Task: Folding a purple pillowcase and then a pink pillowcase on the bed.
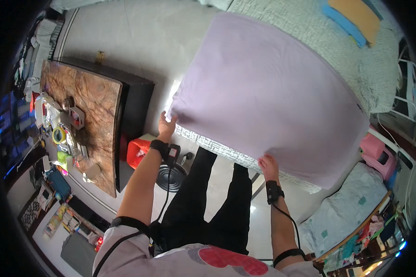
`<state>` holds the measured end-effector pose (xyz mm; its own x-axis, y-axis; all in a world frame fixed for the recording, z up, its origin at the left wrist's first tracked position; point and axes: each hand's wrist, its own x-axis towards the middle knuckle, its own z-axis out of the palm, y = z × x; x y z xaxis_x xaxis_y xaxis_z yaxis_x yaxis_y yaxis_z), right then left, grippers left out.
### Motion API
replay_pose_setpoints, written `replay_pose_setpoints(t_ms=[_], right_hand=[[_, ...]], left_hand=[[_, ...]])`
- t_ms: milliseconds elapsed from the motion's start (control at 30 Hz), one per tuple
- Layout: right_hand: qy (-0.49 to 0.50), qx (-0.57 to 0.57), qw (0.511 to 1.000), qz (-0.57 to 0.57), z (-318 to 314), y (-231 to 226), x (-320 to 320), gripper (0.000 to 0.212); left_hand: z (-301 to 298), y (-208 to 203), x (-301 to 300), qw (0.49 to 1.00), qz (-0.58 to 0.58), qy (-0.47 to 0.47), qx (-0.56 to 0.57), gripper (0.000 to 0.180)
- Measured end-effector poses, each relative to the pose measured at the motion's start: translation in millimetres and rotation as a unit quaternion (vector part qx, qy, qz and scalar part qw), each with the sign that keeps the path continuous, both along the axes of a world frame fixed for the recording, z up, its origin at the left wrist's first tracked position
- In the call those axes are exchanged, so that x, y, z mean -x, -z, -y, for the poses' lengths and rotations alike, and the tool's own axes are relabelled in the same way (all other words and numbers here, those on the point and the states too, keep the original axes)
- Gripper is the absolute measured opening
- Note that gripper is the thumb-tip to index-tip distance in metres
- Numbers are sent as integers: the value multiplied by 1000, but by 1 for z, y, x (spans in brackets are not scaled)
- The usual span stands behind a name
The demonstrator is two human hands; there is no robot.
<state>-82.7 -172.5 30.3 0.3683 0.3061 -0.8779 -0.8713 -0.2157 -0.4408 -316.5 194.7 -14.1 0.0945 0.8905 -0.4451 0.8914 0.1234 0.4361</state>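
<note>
A smooth lavender sheet (268, 92) lies spread over a patterned grey-and-white surface in front of me, with a strip of the printed fabric (217, 147) showing below its near edge. My left hand (166, 126) is at the sheet's near left corner, thumb and fingers closed on the edge. Farther right along the same edge, my right hand (269, 167) pinches the cloth. Small creases gather in the sheet beside each hand. Part of the fingertips is hidden by the fabric.
Left stands a brown marble-topped table (101, 106) crowded with small items, including a yellow tape roll (58, 135). A red-lined bin (136, 152) and a round black ribbed object (170, 179) are near my legs. Pale bedding (342, 203) and a pink case (376, 154) lie right; folded cloths (356, 21) lie far right.
</note>
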Motion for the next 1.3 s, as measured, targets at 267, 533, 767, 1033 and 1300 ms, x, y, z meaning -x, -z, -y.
replay_pose_setpoints(t_ms=[267, 533, 767, 1033, 1300], right_hand=[[45, 38, 997, 55, -32, 39, -12, 28], [15, 235, 971, -39, 41, 49, 48, 24], [382, 103, 918, -13, 40, 49, 30, 26], [511, 138, 847, 48, 72, 58, -2, 29], [256, 297, 915, 94, 143, 76, -9, 15]], left_hand=[[-21, 34, -18, 952, 99, -95, 273, 81], [-45, 36, 4, 892, 180, -185, 372, 58], [-52, -14, -6, 915, 215, -105, 324, 19], [-58, -34, -4, 922, 198, -57, 327, 34], [-61, 11, -2, 919, 143, -63, 362, 22]])
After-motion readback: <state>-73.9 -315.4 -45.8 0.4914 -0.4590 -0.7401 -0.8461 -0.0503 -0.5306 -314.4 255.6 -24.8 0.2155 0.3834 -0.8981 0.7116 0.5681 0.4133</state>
